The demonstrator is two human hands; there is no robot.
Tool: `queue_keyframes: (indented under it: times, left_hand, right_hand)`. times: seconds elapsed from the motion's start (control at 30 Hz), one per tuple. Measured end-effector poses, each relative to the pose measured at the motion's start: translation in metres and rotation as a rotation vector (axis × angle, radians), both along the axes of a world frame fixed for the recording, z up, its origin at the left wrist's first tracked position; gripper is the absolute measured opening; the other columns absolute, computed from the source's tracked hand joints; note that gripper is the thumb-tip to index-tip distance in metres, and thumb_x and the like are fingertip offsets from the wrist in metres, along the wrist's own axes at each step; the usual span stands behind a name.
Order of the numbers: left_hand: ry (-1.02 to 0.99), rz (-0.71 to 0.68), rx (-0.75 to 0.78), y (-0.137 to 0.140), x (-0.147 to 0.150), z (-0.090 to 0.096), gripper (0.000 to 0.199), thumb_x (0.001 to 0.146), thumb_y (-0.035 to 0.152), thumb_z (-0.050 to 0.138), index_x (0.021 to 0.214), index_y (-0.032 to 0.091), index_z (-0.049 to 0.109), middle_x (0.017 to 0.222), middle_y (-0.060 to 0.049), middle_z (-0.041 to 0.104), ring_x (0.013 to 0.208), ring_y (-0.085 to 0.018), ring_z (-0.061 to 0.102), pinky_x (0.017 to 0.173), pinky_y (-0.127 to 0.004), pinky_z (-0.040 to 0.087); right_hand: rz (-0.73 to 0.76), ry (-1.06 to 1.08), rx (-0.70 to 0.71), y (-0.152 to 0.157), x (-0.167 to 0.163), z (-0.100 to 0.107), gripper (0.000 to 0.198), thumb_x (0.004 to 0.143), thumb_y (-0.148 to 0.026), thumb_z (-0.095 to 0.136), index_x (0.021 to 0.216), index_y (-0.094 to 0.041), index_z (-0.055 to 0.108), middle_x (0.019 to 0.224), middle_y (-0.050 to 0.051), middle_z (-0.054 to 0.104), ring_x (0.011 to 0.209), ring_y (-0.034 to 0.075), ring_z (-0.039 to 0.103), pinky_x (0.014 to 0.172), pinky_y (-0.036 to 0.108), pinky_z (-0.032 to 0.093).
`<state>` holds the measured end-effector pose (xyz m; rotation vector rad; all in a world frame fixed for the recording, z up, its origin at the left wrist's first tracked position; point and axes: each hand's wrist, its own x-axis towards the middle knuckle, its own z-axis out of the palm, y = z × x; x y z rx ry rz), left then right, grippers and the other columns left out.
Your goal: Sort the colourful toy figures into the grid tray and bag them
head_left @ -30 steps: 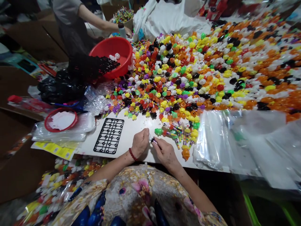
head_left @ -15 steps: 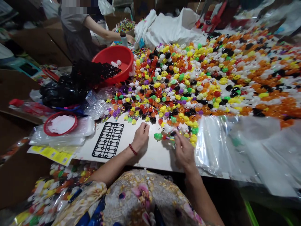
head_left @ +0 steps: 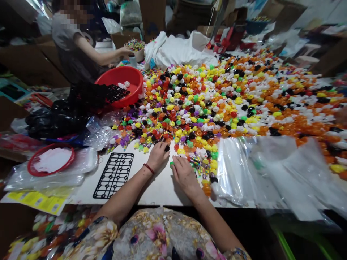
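My left hand (head_left: 158,156), a red bead bracelet on its wrist, reaches to the near edge of a huge pile of small coloured toy pieces (head_left: 206,97). Its fingertips pinch a black toy piece (head_left: 167,147). Just to the right, my right hand (head_left: 184,174) lies palm down on the white table (head_left: 151,187). Its fingertips close on a green toy piece (head_left: 171,164). A small row of finished colourful pieces (head_left: 206,169) lies beside my right hand.
A black plastic grid frame (head_left: 114,175) lies left of my hands. Clear plastic bags (head_left: 257,169) cover the table's right. At the left are a red bowl (head_left: 120,77), a red basket (head_left: 51,160) and black bags (head_left: 59,117). Another person (head_left: 73,50) works at the far left.
My left hand moved forward from a fist on the table to the pile's edge and took a black piece. My right hand shifted left onto the green piece. The camera tilted up.
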<state>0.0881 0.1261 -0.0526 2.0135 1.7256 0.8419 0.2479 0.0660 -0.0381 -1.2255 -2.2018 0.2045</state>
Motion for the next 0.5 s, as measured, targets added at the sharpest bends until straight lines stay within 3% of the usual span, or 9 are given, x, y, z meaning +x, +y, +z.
queue_keyframes:
  times: [0.1, 0.23, 0.37, 0.5]
  left_hand:
    - [-0.341, 0.153, -0.024, -0.021, -0.012, 0.003, 0.028, 0.076, 0.027, 0.067, 0.103, 0.021, 0.061, 0.101, -0.007, 0.064, 0.096, -0.023, 0.060, 0.090, -0.039, 0.050]
    - [-0.861, 0.295, -0.327, -0.051, -0.022, 0.005, 0.035, 0.069, 0.038, 0.070, 0.098, 0.020, 0.060, 0.077, 0.000, 0.062, 0.069, -0.015, 0.058, 0.066, -0.028, 0.050]
    - [-1.118, 0.350, -0.409, -0.067, -0.025, 0.003, 0.042, 0.066, 0.043, 0.072, 0.098, 0.020, 0.057, 0.077, 0.001, 0.061, 0.065, -0.011, 0.057, 0.060, -0.024, 0.047]
    - [-1.294, 0.312, -0.471, -0.071, -0.027, 0.002, 0.040, 0.072, 0.050, 0.067, 0.092, 0.020, 0.050, 0.071, 0.001, 0.061, 0.054, -0.009, 0.053, 0.047, -0.019, 0.038]
  right_hand:
    - [0.002, -0.043, -0.038, 0.008, 0.007, -0.003, 0.033, 0.098, -0.018, 0.042, 0.125, -0.018, 0.062, 0.111, 0.015, 0.069, 0.098, 0.027, 0.062, 0.089, 0.044, 0.052]
    - [0.018, -0.161, -0.096, 0.032, 0.012, 0.000, 0.028, 0.093, -0.012, 0.047, 0.113, -0.017, 0.066, 0.107, 0.013, 0.070, 0.092, 0.026, 0.061, 0.083, 0.039, 0.052]
    - [0.076, -0.316, -0.151, 0.060, -0.006, 0.007, 0.032, 0.088, -0.003, 0.049, 0.109, -0.016, 0.068, 0.106, 0.014, 0.069, 0.093, 0.026, 0.059, 0.083, 0.038, 0.049]
    - [0.134, -0.425, -0.167, 0.089, -0.038, 0.012, 0.036, 0.087, 0.000, 0.047, 0.114, -0.015, 0.067, 0.105, 0.015, 0.067, 0.098, 0.027, 0.056, 0.087, 0.038, 0.046]
